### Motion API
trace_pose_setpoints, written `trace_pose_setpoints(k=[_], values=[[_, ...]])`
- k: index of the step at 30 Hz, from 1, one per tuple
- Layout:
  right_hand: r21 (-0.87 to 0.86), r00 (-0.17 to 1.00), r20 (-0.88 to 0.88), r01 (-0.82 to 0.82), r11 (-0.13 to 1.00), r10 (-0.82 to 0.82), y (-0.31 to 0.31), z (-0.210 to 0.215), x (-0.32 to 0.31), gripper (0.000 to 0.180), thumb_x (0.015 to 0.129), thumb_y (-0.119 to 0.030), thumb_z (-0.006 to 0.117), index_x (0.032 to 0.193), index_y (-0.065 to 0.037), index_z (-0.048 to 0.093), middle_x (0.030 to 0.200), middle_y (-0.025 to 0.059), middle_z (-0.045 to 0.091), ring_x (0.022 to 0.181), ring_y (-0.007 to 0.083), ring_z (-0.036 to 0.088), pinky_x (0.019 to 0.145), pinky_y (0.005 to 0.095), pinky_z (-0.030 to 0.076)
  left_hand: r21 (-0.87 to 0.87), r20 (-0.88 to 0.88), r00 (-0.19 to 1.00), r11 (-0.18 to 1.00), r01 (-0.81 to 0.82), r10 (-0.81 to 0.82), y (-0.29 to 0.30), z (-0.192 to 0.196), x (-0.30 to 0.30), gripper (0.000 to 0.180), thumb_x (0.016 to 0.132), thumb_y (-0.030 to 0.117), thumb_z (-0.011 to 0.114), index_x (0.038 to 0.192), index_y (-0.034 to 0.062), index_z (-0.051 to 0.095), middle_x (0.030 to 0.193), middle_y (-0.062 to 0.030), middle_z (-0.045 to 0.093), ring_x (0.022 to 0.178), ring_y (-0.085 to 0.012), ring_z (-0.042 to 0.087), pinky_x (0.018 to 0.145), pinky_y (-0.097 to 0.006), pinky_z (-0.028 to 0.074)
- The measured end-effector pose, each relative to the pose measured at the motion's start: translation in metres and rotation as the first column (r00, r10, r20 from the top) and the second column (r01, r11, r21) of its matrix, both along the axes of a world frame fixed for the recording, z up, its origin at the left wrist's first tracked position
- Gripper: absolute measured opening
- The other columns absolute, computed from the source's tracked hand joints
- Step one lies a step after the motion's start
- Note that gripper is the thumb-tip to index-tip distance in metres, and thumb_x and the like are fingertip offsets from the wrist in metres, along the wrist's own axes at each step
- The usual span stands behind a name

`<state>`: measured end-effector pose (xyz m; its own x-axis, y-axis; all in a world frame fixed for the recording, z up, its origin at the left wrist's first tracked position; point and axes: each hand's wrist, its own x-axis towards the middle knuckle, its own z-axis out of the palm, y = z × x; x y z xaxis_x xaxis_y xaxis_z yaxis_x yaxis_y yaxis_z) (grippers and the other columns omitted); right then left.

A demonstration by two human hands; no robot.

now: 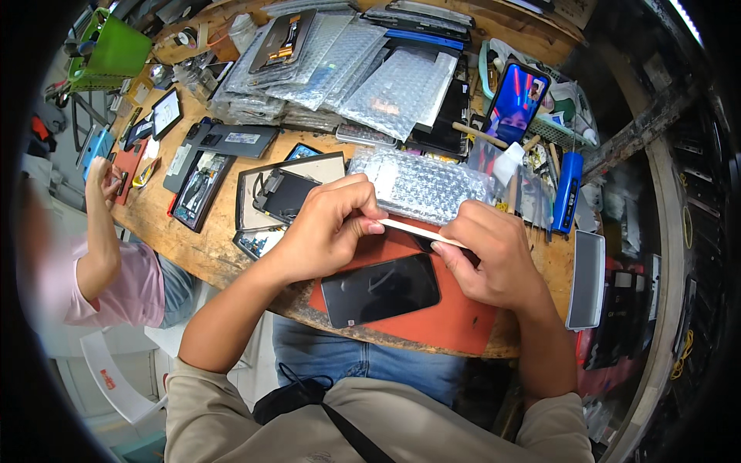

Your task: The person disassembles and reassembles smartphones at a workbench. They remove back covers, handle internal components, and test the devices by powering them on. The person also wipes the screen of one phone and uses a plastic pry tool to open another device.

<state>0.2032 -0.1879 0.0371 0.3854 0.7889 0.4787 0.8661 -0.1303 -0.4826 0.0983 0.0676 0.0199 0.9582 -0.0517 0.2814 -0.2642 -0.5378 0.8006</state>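
Observation:
Both my hands are closed on a thin, pale cream flat piece (421, 233), seen nearly edge-on; its exact kind I cannot make out. My left hand (336, 224) pinches its left end between thumb and fingertips. At its other end, my right hand (490, 251) grips with the thumb below and the fingers curled over. Just under them, a black phone screen (380, 289) lies face up and slightly tilted on an orange-red mat (455, 332). A dark edge shows beneath the pale piece, mostly hidden by it.
Bubble-wrapped parts (309, 73) are piled at the back. A bubble-wrap packet (424, 185) lies just beyond my hands. A lit phone (515, 104) leans by a green basket (567, 131); a blue tool (567, 193) stands right. An opened phone (202, 189) and another person's arm (100, 239) are left.

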Motion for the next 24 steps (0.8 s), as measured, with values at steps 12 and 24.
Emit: trace_pose_setpoints(k=[12,24], values=[[0.035,0.997,0.066,0.038,0.999,-0.04,0.001,-0.006,0.001,0.019,0.086,-0.011,0.08,0.085,-0.005,0.062,0.081,0.0105,0.055,0.073,0.0325,0.062,0.062,0.0449,0.048,0.248,0.135,0.989,0.968,0.026,-0.062,-0.023,0.024,0.006,0.027,0.085,0.003,0.083,0.109,0.001,0.07,0.104,-0.0128,0.07,0.095,-0.0325,0.068,0.083,-0.038,0.054],[0.028,0.994,0.092,0.048,0.998,-0.051,0.008,-0.003,-0.009,0.015,0.091,-0.013,0.077,0.087,-0.005,0.064,0.085,0.0111,0.058,0.082,0.0328,0.065,0.069,0.046,0.05,0.276,0.229,0.969,0.949,-0.155,0.091,-0.039,0.011,0.001,0.019,0.082,-0.01,0.074,0.094,0.0005,0.064,0.088,-0.0149,0.059,0.084,-0.0365,0.063,0.073,-0.044,0.049]])
